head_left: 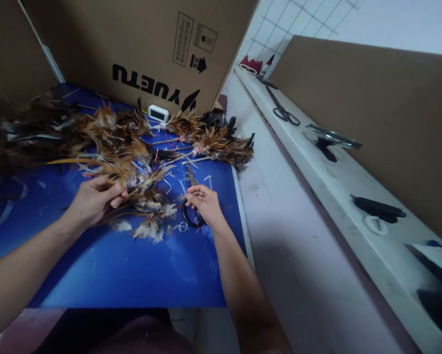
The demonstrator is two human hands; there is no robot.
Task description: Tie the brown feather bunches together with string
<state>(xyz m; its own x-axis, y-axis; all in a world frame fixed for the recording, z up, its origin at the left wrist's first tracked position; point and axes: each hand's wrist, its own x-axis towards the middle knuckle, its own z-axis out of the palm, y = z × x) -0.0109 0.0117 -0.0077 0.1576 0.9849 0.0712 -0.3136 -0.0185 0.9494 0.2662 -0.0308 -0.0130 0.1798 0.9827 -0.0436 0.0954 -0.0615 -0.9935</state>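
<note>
My left hand (pixel 100 197) is closed in a pinch on a brown feather (pixel 122 173), at the near edge of a loose heap of feathers. To its right, my right hand (pixel 205 202) has its thumb and fingers closed around the middle of a pair of scissors (pixel 192 176). The scissors' blades point away from me, and their black handle loops (pixel 191 221) show below my fingers. Between the hands lie brown feathers with pale fluffy ends (pixel 152 228). Bundles of feathers tied on sticks (pixel 221 142) rest beyond the right hand.
The blue tabletop (pixel 132 275) carries scraps of clear strip. At its back stand a large cardboard box (pixel 95 34) and a small white digital display (pixel 158 113). A white ledge on the right holds another pair of scissors (pixel 286 115) and a black-handled tool (pixel 378 209).
</note>
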